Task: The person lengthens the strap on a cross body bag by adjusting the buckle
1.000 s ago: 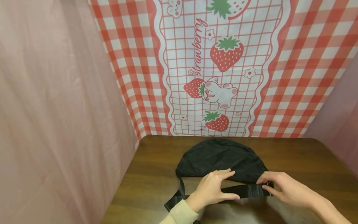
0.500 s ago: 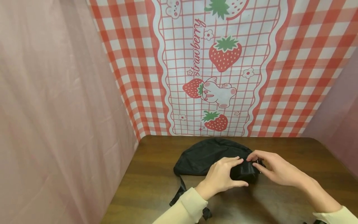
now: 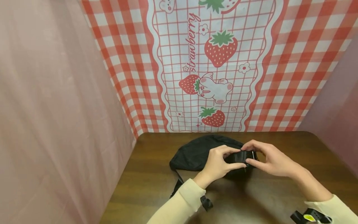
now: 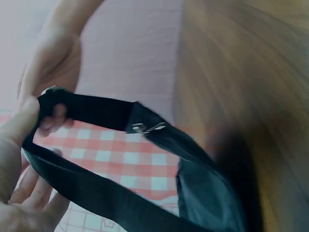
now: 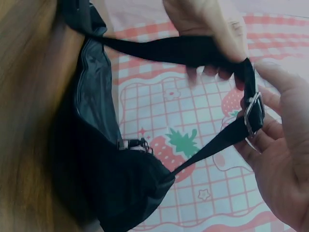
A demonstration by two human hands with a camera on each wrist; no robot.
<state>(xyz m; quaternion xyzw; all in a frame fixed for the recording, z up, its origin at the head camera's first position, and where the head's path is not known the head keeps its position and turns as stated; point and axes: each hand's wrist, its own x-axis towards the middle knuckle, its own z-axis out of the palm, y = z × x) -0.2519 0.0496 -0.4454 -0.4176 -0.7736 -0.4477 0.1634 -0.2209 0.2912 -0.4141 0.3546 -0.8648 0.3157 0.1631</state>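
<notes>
A black fabric waist bag (image 3: 190, 154) with a curved top lies on the brown table. Its black webbing strap (image 5: 169, 50) rises from it in a loop, raised between both hands. My left hand (image 3: 218, 165) pinches the strap between thumb and fingers. Close to its right, my right hand (image 3: 271, 158) grips the strap beside a metal slider buckle (image 5: 253, 113). A zipper pull (image 5: 135, 144) shows at the bag's edge in the right wrist view. Another metal fitting (image 4: 147, 128) sits where the strap nears the bag in the left wrist view. The hands partly cover the bag's right end.
The wooden table (image 3: 151, 146) ends at a red-checked strawberry cloth (image 3: 218, 77) hanging behind it. A pink curtain (image 3: 61, 109) hangs along the left side. Loose strap (image 3: 176, 186) trails from the bag's left end. Black bands are on both wrists.
Both hands have moved up and away from the body, lifting the strap off the stretch where it ran along the bag's near side. They are now close together, with the strap bent into a loop.
</notes>
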